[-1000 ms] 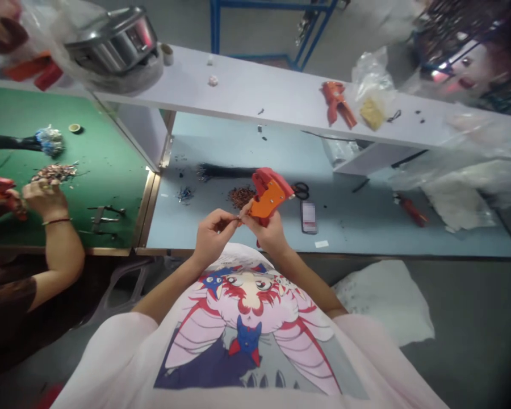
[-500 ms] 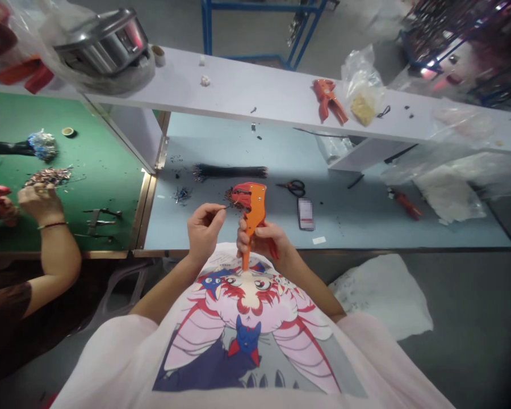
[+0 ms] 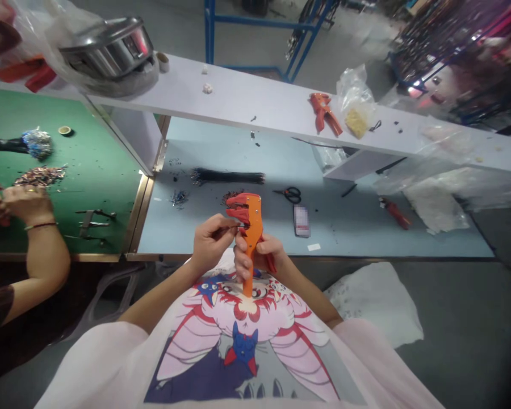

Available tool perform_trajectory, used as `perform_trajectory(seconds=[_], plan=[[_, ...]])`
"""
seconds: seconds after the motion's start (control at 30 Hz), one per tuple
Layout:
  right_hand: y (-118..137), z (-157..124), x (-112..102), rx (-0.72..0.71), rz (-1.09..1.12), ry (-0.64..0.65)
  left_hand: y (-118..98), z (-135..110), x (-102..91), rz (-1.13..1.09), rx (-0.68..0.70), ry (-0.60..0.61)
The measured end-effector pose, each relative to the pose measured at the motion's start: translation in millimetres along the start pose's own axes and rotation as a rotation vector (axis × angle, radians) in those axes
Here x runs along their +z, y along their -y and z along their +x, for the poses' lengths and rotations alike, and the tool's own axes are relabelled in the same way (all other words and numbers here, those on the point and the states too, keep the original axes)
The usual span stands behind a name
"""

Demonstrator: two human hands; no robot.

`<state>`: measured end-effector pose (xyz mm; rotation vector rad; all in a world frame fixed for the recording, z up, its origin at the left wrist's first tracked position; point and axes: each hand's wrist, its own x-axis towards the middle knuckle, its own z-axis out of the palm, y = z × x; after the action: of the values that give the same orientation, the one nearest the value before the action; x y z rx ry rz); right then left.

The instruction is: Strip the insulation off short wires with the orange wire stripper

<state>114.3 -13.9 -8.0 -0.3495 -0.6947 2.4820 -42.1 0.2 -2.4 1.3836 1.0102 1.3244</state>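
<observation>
Two hands (image 3: 210,245), one wire (image 3: 239,225), one wire stripper (image 3: 253,227)

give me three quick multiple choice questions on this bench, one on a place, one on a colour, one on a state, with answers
1. Where do the scissors lie?
A) on the green mat
B) on the blue bench
C) on the white shelf

2. What colour is the wire stripper in the right hand?
A) blue
B) green
C) orange

3. What is the left hand doing?
A) lying flat on the bench
B) pinching a thin wire
C) holding the scissors

1 B: they lie on the blue surface, just above the phone.
2 C: its handle shows orange.
3 B: its fingers are pinched at the stripper's head.
</observation>
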Motion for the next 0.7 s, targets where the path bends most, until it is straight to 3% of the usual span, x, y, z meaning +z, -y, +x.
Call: perform_trajectory(seconds=[0.33, 0.7], plan=[[1, 3, 0, -0.039, 0.106, 0.064, -6, 9, 1.5, 0.006, 0.007, 0.043], [-2, 4, 3, -0.119, 0.139, 0.040, -3, 13, 2.7, 0.039, -0.038, 0.110]])
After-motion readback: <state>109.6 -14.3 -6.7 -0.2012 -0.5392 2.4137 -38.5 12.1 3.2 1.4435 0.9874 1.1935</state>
